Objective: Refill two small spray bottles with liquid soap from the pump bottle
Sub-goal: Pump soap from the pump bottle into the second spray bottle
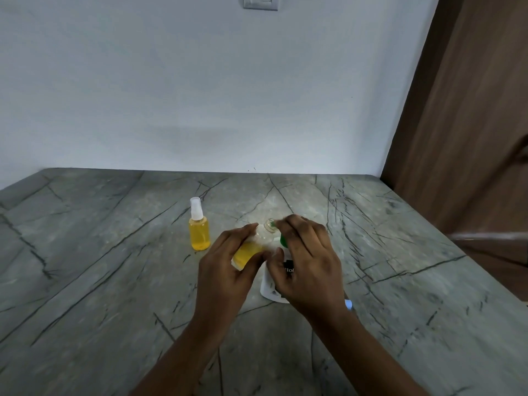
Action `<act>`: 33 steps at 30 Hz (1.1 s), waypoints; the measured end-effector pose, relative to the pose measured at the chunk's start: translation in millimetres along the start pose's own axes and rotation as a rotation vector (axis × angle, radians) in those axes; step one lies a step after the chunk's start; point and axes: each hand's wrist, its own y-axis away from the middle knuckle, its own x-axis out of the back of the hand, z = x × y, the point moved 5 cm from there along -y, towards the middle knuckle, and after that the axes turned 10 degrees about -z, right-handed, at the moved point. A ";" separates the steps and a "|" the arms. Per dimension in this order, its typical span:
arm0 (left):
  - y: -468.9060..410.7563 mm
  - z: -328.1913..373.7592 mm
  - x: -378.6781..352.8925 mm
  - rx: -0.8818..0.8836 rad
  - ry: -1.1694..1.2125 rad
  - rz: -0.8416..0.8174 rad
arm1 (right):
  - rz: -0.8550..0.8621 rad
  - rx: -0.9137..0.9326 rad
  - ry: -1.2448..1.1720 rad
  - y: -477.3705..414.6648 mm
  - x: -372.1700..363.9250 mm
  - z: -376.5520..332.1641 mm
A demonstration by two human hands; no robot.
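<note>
Near the middle of the table (114,252), our left hand (225,270) grips the uncapped spray bottle (257,247), its neck tilted toward one o'clock, mouth just beside the green pump head (283,240). Our right hand (308,261) clasps the pump bottle (270,290). At ten o'clock stands the capped spray bottle (199,232).

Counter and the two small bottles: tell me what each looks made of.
Counter: likely polished stone, grey-green with dark veins and a soft sheen. Standing bottle: clear plastic, probably; yellow liquid shows through, white sprayer on top. Held bottle: same clear plastic look, neck open, partly filled.
</note>
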 end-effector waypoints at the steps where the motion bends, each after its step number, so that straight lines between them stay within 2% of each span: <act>1: -0.3 -0.4 -0.2 0.000 -0.002 0.000 | -0.005 0.005 0.012 -1.0 0.3 0.4; 19: 0.4 -0.3 -0.2 -0.025 0.005 0.012 | 0.061 -0.001 -0.002 1.1 -1.4 -0.8; 33: -0.6 1.2 -0.4 -0.014 -0.001 0.017 | 0.014 0.005 0.024 -4.1 2.9 1.4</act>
